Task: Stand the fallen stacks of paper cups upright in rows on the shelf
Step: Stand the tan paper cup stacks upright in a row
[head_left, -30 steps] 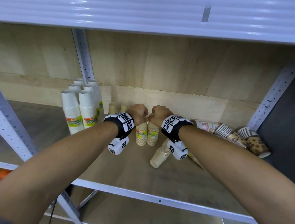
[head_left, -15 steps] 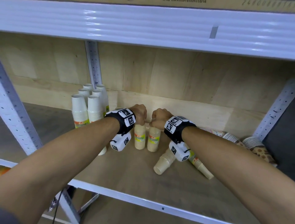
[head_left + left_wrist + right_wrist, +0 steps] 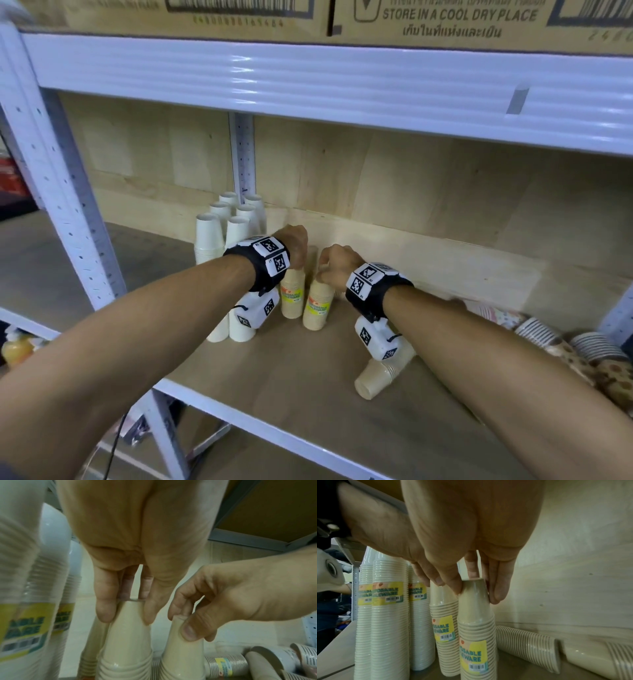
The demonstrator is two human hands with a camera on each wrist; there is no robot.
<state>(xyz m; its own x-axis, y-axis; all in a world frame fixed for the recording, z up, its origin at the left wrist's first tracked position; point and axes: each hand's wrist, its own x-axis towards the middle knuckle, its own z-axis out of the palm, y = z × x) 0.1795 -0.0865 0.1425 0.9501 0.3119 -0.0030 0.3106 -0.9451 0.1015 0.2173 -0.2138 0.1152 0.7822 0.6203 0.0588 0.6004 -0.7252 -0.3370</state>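
Observation:
Two upright beige cup stacks with yellow labels stand side by side on the wooden shelf (image 3: pixel 301 394). My left hand (image 3: pixel 294 246) (image 3: pixel 126 609) pinches the top of the left beige stack (image 3: pixel 293 298) (image 3: pixel 126 642) (image 3: pixel 443 622). My right hand (image 3: pixel 334 265) (image 3: pixel 474 588) (image 3: pixel 188 622) grips the top of the right beige stack (image 3: pixel 318 308) (image 3: pixel 476 628) (image 3: pixel 183 655). Several white stacks (image 3: pixel 219 233) (image 3: pixel 385 615) stand in rows just to the left. A fallen beige stack (image 3: pixel 376 377) lies under my right wrist.
Patterned fallen stacks (image 3: pixel 534 332) (image 3: pixel 527 647) lie along the back wall at the right. A white upright post (image 3: pixel 68 205) bounds the left front. The upper shelf beam (image 3: pixel 342 85) hangs low overhead, with cardboard boxes (image 3: pixel 239 13) on it.
Both hands keep their hold on the stack tops. The two beige stacks have shifted left, closer to the white stacks. The head view has tilted upward.

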